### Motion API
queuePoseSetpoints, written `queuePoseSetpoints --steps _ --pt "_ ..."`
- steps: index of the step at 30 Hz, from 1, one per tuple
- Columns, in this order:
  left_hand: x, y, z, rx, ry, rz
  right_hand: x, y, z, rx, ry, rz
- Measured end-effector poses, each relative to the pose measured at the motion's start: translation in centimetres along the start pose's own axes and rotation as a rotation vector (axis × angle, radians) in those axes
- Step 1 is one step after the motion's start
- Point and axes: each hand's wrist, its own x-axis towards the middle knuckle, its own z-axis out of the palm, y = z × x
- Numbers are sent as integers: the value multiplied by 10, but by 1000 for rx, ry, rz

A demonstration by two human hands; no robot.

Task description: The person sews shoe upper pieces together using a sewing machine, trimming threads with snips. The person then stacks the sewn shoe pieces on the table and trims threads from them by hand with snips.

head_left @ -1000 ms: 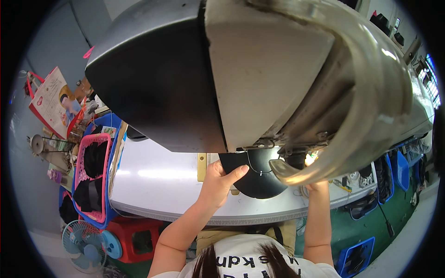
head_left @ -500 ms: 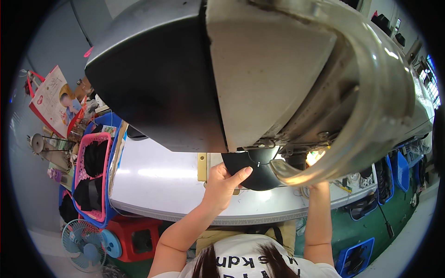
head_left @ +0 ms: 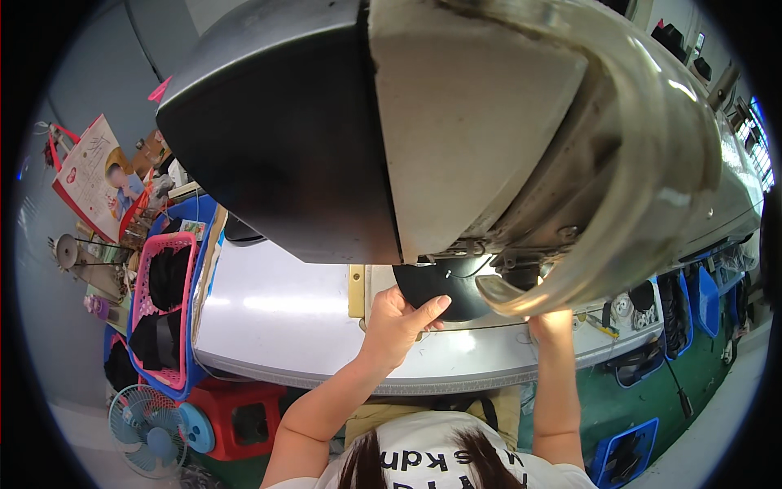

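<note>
A smooth black piece with a rounded edge [head_left: 456, 303] lies under the head of a sewing machine [head_left: 481, 138]. My left hand [head_left: 393, 326] grips its near left edge, thumb on top and fingers partly beneath. My right hand [head_left: 552, 323] is at the right of the needle area. Its fingers are hidden behind the machine's curved clear guard [head_left: 521, 303], so their grip does not show. The machine head also covers the far part of the black piece. Light glows behind the guard, beside my right hand.
The white table [head_left: 269, 318] has a ruler strip along its near edge. At left, a pink basket [head_left: 189, 269] with black pieces sits in a blue bin. Below are a red stool [head_left: 244, 416] and a fan [head_left: 151, 432]. A blue crate [head_left: 626, 456] stands lower right.
The black piece has slid slightly away from me, further under the machine head. My right hand has shifted a little left and away; my left hand keeps its hold.
</note>
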Motion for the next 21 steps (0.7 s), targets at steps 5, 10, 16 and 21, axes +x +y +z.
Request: queuePoseSetpoints --steps 5,10,16,21 --pt "2 3 -4 33 -8 -3 -10 -1 12 -67 -108 -82" --pt "5 4 -8 84 -31 29 -16 2 10 -93 -131 -32" --pt "18 4 -24 47 -2 82 -56 4 34 -211 -18 97" --pt "22 18 -25 169 -52 76 -63 8 39 -181 -4 133"
